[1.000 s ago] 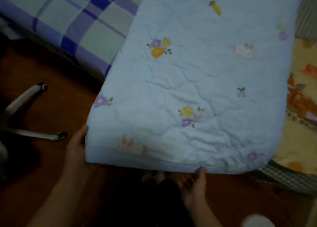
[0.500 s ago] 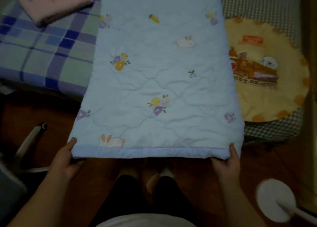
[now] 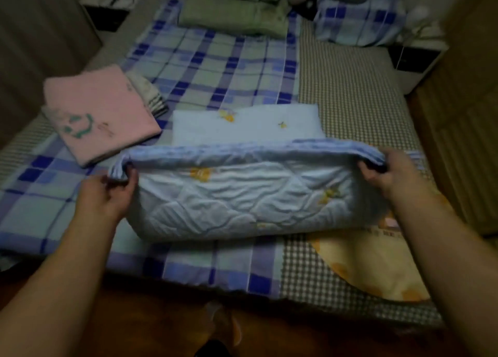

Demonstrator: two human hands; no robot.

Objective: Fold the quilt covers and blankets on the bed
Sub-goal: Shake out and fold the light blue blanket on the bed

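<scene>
Quilt point(image 3: 242, 197) now doubled over on the bed point(image 3: 215, 68), no longer hanging; left hand point(image 3: 107, 195) and right hand point(image 3: 390, 173) pinch its bound corners.

Dim room. Bed point(image 3: 350, 92) fills most of view; reddish-brown wood floor point(image 3: 151, 327) along its near edge. Wooden panel point(image 3: 469, 130) at right edge, white nightstand point(image 3: 412, 68) by far right corner.

Pillows point(image 3: 231, 14) blurred at top edge, quilt point(image 3: 242, 195) hiding yellow mat point(image 3: 377, 265)
</scene>
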